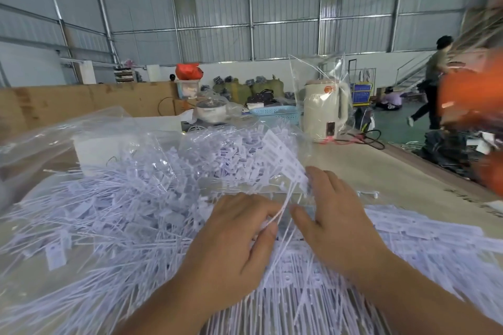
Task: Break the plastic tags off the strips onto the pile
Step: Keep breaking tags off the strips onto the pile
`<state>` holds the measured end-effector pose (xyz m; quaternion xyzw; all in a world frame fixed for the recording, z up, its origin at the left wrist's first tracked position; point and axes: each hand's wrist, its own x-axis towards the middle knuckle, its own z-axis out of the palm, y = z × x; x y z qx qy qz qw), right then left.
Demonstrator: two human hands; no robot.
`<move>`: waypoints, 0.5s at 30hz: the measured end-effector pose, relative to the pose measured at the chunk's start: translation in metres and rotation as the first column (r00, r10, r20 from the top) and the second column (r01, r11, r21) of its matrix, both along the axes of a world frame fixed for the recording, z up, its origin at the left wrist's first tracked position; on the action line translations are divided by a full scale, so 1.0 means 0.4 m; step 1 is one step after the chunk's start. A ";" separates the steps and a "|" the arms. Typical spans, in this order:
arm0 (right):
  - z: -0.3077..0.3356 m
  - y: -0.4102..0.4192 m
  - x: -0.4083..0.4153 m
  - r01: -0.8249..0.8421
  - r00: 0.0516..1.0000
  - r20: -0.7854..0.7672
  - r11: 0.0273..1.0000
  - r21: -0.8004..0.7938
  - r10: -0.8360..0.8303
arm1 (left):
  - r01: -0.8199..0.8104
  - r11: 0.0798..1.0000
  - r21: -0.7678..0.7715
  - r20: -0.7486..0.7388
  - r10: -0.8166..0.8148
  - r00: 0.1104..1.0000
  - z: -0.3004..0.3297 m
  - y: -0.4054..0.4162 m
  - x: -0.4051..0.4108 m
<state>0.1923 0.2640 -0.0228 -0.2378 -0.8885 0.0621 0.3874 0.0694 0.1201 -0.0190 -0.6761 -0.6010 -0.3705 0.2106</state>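
A strip of white plastic tags [283, 156] stands up between my hands, its flat tags fanned at the top and its thin tails running down. My left hand [234, 247] pinches the tails between thumb and fingers. My right hand [329, 212] holds the strip from the right, fingers reaching up to the tags, thumb near the tails. A big pile of loose white tags [109, 215] covers the table to the left and in front. More unbroken strips [294, 280] lie under my wrists.
A clear plastic bag [81, 133] lies behind the pile. A cream kettle [325, 110] in clear wrap, a blue basket [275, 113] and a cooker pot [211, 110] stand farther back. A blurred orange object [473, 100] sits at the right edge. A person [432, 81] walks beyond it.
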 end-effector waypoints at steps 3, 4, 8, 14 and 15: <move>0.014 0.006 0.008 0.051 0.998 0.027 0.998 -0.030 -0.050 | 0.077 0.987 0.141 0.185 -0.103 0.977 0.014 -0.007 -0.008; 0.017 0.010 0.011 0.062 0.997 0.043 0.998 -0.032 -0.061 | 0.086 0.978 0.191 0.301 -0.141 0.943 0.019 -0.009 -0.013; 0.032 0.011 0.023 0.044 0.999 0.020 0.999 -0.021 -0.044 | 0.063 0.978 0.197 0.592 -0.170 0.788 0.024 -0.019 -0.042; 0.042 0.022 0.043 -0.127 0.966 0.228 0.992 0.014 0.120 | -0.034 0.964 -0.263 0.448 0.153 0.881 -0.012 0.000 -0.066; 0.040 0.021 0.044 -0.148 0.945 0.298 0.989 0.031 0.132 | -0.043 0.965 -0.260 0.485 0.169 0.858 -0.013 0.003 -0.066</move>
